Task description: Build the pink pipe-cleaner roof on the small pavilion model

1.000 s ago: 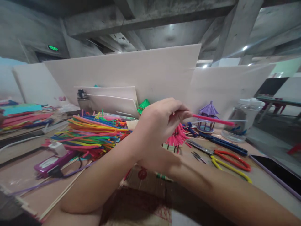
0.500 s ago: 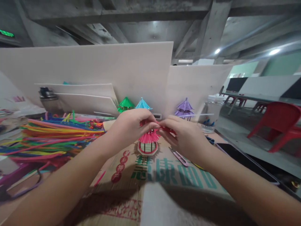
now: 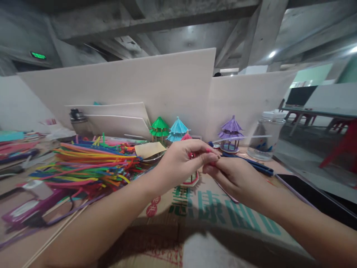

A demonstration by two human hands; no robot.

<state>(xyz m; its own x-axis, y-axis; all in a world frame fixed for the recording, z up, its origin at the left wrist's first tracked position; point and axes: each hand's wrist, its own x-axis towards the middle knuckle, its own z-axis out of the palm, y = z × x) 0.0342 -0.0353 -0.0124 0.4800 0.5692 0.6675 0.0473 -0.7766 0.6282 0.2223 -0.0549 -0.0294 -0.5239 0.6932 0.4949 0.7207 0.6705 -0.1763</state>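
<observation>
My left hand (image 3: 186, 160) and my right hand (image 3: 238, 175) meet in front of me, fingertips pinched together. Between them shows a bit of a small pink-red piece (image 3: 208, 150), mostly covered by the fingers. Behind my left hand stands a pink miniature pavilion on the cardboard; its pointed roof (image 3: 186, 136) and pale, red-rimmed base (image 3: 191, 182) show, while the middle is hidden. Farther back are a green pavilion (image 3: 159, 127), a light blue pavilion (image 3: 177, 128) and a purple pavilion (image 3: 231, 133). Under my right hand, a thin pink-handled tool (image 3: 229, 194) is partly covered.
Colourful pipe cleaners (image 3: 95, 162) lie heaped at left, near a purple glue gun (image 3: 35, 206). A lidded clear jar (image 3: 264, 139) stands back right, and a dark phone-like slab (image 3: 302, 193) lies at right. White boards (image 3: 167, 85) rise behind. Printed cardboard (image 3: 212, 208) covers the table.
The view has turned left, so the scene sits farther right. Both hands have come closer together and lower, moving right of the pink pavilion's roof, with fingertips now overlapping.
</observation>
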